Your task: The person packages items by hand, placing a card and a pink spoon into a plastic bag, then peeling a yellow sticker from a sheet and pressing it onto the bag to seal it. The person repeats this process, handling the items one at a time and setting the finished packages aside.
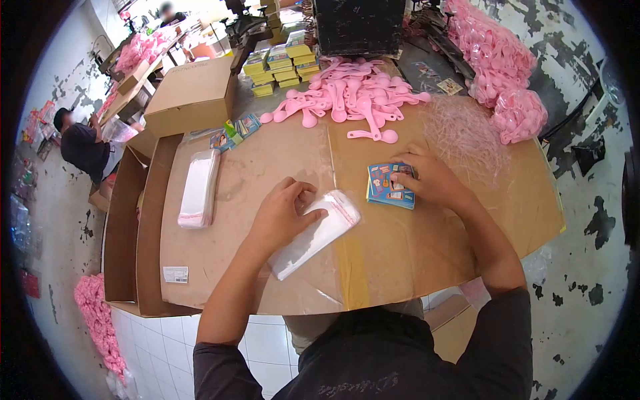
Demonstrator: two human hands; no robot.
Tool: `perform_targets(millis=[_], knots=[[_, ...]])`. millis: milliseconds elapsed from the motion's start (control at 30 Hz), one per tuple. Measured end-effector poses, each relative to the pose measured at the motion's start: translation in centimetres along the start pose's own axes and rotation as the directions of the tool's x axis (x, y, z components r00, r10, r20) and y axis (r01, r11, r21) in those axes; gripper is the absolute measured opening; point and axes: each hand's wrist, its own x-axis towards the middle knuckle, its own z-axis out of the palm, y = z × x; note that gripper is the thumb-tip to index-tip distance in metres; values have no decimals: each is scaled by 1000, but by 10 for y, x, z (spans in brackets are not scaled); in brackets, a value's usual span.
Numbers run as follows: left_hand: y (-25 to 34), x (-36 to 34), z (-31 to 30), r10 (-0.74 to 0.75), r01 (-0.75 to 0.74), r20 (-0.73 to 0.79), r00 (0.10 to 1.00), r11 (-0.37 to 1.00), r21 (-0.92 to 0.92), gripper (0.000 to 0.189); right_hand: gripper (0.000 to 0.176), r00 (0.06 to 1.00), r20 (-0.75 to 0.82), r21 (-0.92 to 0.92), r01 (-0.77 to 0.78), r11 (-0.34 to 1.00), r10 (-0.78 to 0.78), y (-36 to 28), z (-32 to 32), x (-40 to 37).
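My left hand (290, 212) rests on a stack of clear plastic sleeves (313, 237) with a pink-marked end, its fingers curved and thumb apart on the top sleeve. To the right, my right hand (427, 175) has its fingers round a small stack of blue printed cards (383, 188), the thumb lying on top. Both stacks lie on the cardboard work surface (433, 253). A second stack of clear sleeves (199, 190) lies farther left. Beyond my hands is a pile of pink plastic spoons (360, 93), with a loose one (373, 136) at its near edge.
Card stacks (283, 63) stand at the back beside a closed cardboard box (190, 93). Clear plastic strands (467, 137) and bagged pink spoons (520, 117) are at the right. An open box (150, 227) borders the left edge. A person (87, 147) sits far left.
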Motion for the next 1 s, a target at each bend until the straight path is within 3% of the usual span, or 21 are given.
perform_targets(millis=[100, 233, 333, 433, 533, 600, 633, 700, 833, 933, 1000], knots=[[-9, 2, 4, -36, 42, 57, 998, 995, -92, 36, 31, 988, 60, 141, -147, 979, 140, 4, -2, 4], [-9, 1, 7, -98, 91, -18, 995, 971, -221, 26, 28, 943, 29, 408, -313, 858, 330, 8, 7, -1], [-9, 2, 5, -112, 106, -11, 994, 966, -235, 22, 21, 982, -176, 132, -42, 990, 65, 12, 5, -1], [-7, 3, 1, -124, 122, 4, 992, 964, -237, 20, 23, 962, 32, 391, -263, 882, 273, -3, -13, 0], [-6, 3, -1, -88, 80, -10, 996, 945, -318, 18, 27, 949, 245, 612, -311, 728, 200, -32, -18, 3], [-16, 6, 5, 14, -33, -45, 999, 887, -460, 18, 29, 993, 99, 464, -99, 881, 59, -54, -13, 8], [-14, 7, 3, 3, 0, 4, 1000, 813, -582, 19, 30, 999, 37, 369, 9, 929, -24, -62, -10, 11], [-10, 7, -2, -1, 81, 102, 995, 616, -784, 22, 28, 999, 32, 373, -38, 927, 28, -67, -8, 24], [2, 3, -5, -38, 91, 85, 996, 572, -815, 31, 28, 998, -12, 425, -45, 904, 56, -62, 9, 34], [5, 1, -1, -68, 89, 61, 996, 585, -806, 37, 28, 985, -123, 660, -11, 752, 123, -63, 24, 33], [4, 2, 2, -56, 61, 34, 998, 610, -790, 39, 28, 985, -127, 637, -8, 771, 116, -63, 23, 30]])
